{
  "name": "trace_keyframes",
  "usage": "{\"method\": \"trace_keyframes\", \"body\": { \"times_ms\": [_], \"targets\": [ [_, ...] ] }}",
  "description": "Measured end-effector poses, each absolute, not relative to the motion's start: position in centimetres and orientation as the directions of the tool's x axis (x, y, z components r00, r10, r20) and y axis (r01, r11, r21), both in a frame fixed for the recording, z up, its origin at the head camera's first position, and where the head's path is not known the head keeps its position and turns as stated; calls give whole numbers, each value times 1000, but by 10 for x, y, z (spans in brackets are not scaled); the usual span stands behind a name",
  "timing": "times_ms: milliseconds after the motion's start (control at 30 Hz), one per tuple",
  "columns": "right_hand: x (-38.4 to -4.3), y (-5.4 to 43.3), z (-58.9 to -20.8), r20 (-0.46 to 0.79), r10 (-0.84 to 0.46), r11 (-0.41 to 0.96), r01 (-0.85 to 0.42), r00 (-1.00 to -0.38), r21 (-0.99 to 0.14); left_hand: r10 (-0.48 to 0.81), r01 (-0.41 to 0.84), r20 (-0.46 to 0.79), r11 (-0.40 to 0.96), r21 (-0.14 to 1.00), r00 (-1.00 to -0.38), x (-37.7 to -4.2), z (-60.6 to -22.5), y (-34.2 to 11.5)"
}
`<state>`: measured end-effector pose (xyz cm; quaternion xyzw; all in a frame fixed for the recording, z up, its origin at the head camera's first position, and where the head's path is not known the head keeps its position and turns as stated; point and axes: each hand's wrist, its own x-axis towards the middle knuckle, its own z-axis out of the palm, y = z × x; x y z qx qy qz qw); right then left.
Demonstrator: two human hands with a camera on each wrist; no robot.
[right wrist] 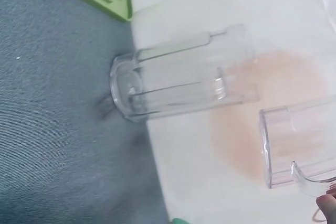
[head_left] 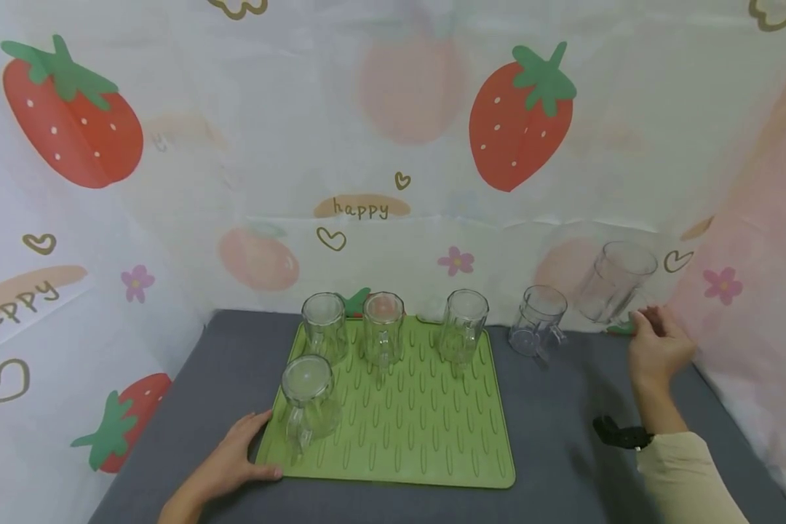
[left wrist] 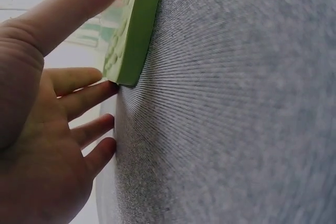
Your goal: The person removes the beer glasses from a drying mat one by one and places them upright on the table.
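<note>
My right hand [head_left: 661,346] pinches the handle of a clear glass mug [head_left: 618,280] and holds it raised above the table's back right part. In the right wrist view, only a fingertip shows at the handle of this held mug [right wrist: 283,145]. A second glass mug [head_left: 538,320] stands upright on the table, left of the held one. My left hand [head_left: 232,455], fingers extended, touches the front left edge of a green ridged mat [head_left: 426,437]; the left wrist view shows its fingertips by the mat's corner [left wrist: 137,35].
Several glass mugs stand on the mat: one at the front left [head_left: 309,400], apparently upside down, and others along the back, including one at the back right [head_left: 463,327]. Dark grey cloth [head_left: 550,451] covers the table. A strawberry-print curtain [head_left: 288,131] hangs behind.
</note>
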<state>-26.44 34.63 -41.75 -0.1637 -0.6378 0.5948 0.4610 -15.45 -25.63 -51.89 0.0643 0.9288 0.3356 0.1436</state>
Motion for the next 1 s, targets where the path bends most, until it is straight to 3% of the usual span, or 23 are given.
{"method": "trace_keyframes", "body": {
  "times_ms": [133, 400, 833, 1000],
  "targets": [
    [-264, 347, -426, 387, 761, 265, -295, -521, -918, 218, 23, -232, 775, 632, -948, -154, -518, -257],
    [-263, 345, -447, 338, 742, 318, -140, -579, -938, 222, 13, -256, 777, 629, -941, -157, -517, -258],
    [-268, 339, -485, 410, 713, 427, -112, -569, -897, 229, 5, -261, 762, 648, -938, -157, -520, -260],
    [-267, 336, -495, 371, 729, 400, -81, -575, -913, 229, 17, -251, 768, 640, -941, -156, -521, -259]
  ]
}}
